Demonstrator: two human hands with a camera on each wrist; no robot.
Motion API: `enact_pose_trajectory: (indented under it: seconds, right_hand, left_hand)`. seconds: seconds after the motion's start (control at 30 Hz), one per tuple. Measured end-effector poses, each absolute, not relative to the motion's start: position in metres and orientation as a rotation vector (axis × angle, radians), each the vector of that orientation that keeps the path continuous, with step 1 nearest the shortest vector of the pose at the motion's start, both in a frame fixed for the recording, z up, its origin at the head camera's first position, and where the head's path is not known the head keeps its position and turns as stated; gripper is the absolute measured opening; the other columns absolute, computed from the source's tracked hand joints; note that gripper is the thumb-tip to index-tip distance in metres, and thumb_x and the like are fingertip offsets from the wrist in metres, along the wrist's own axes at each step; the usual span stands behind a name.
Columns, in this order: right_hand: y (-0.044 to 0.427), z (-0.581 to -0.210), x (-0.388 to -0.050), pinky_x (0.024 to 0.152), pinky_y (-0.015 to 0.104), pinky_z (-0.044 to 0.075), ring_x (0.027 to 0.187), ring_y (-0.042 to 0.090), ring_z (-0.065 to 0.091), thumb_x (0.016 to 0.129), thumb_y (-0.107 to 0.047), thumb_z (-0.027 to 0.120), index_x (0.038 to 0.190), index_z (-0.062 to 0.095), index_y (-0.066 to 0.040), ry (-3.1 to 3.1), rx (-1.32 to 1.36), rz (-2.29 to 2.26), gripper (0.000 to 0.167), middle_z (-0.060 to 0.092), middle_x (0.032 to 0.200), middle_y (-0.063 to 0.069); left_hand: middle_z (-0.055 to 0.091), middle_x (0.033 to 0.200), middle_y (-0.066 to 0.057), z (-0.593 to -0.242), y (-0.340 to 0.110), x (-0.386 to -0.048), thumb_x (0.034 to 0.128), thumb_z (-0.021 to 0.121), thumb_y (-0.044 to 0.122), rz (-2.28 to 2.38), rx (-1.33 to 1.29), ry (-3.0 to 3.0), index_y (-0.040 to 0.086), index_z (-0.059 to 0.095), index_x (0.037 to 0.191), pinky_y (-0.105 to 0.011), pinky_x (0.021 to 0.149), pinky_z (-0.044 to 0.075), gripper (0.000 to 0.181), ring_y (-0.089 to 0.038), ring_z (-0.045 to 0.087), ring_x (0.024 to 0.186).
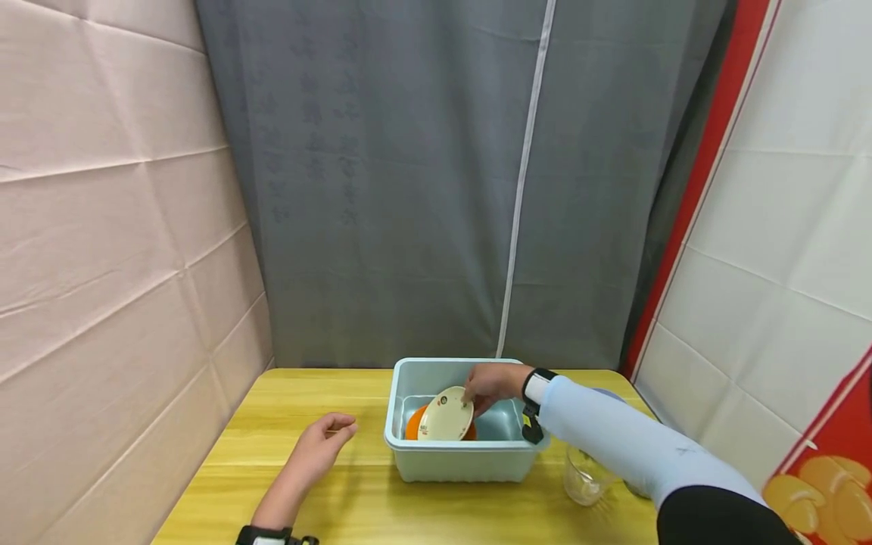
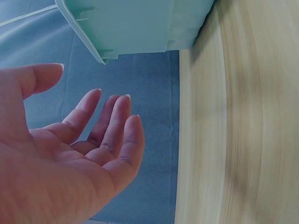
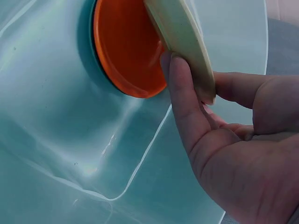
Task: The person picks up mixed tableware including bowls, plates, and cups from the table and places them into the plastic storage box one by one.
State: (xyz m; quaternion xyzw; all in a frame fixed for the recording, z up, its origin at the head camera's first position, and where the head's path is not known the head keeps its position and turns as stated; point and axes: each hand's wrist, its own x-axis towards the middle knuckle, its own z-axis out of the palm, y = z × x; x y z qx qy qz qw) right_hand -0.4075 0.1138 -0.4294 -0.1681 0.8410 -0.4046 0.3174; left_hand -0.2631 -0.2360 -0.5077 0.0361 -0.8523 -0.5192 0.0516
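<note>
A cream plate (image 1: 446, 415) with small printed pictures stands tilted inside a light blue plastic bin (image 1: 466, 462). My right hand (image 1: 496, 384) reaches over the bin and pinches the plate's rim between thumb and fingers; in the right wrist view the plate (image 3: 187, 42) is seen nearly edge-on. Behind and below it an orange bowl (image 3: 128, 51) lies in the bin, partly covered by the plate in the head view. To the left of the bin my left hand (image 1: 323, 446) hovers above the table, fingers loosely bent and holding nothing; its palm (image 2: 70, 163) shows in the left wrist view.
A clear glass (image 1: 583, 478) stands on the wooden table (image 1: 368, 503) right of the bin, below my right forearm. Something bluish (image 1: 608, 394) behind that forearm is mostly hidden. A grey curtain (image 1: 409, 189) hangs behind the table, with pale cloth walls at both sides.
</note>
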Motion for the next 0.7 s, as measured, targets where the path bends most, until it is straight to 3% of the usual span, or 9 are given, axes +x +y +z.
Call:
enact_pose_trajectory:
  seconds: [0.2, 0.43, 0.7]
  right_hand:
    - [0.116, -0.435, -0.41, 0.095, 0.049, 0.064, 0.095, 0.033, 0.08, 0.103, 0.007, 0.057, 0.114, 0.07, 0.022, 2.222, -0.432, -1.037, 0.023, 0.077, 0.111, 0.033]
    - [0.12, -0.44, -0.412, 0.097, 0.049, 0.064, 0.091, 0.032, 0.078, 0.1, 0.004, 0.058, 0.111, 0.071, 0.021, 2.25, -0.399, -0.943, 0.024, 0.077, 0.107, 0.032]
    - [0.124, -0.441, -0.411, 0.104, 0.051, 0.061, 0.109, 0.042, 0.077, 0.104, -0.004, 0.061, 0.119, 0.071, 0.019, 2.203, -0.334, -0.896, 0.029, 0.076, 0.113, 0.031]
  left_hand:
    - [0.072, 0.128, -0.011, -0.507, -0.236, -0.263, 0.111, 0.069, 0.033, -1.603, 0.114, -2.579, 0.005, 0.073, 0.133, -0.054, 0.096, 0.059, 0.036, -0.034, 0.068, 0.122]
    - [0.072, 0.127, -0.01, -0.506, -0.234, -0.262, 0.1109, 0.069, 0.034, -1.624, 0.13, -2.561, 0.006, 0.074, 0.132, -0.053, 0.096, 0.058, 0.035, -0.034, 0.068, 0.122]
    - [0.072, 0.126, -0.01, -0.508, -0.232, -0.263, 0.1108, 0.068, 0.033, -1.625, 0.127, -2.566, 0.006, 0.074, 0.131, -0.052, 0.095, 0.059, 0.034, -0.032, 0.068, 0.12]
